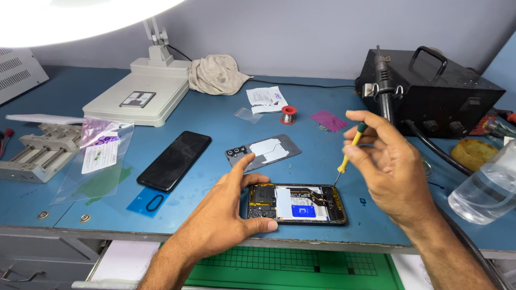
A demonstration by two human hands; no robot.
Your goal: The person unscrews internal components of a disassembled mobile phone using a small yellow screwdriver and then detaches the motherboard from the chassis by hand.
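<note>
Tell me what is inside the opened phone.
Inside the opened phone show a blue label, white shield, camera modules and yellow-edged frame. The left hand covers its left end.

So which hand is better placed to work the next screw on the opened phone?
Probably the right hand: it holds the yellow screwdriver, tip just above the opened phone. The left hand grips the phone's end.
</note>
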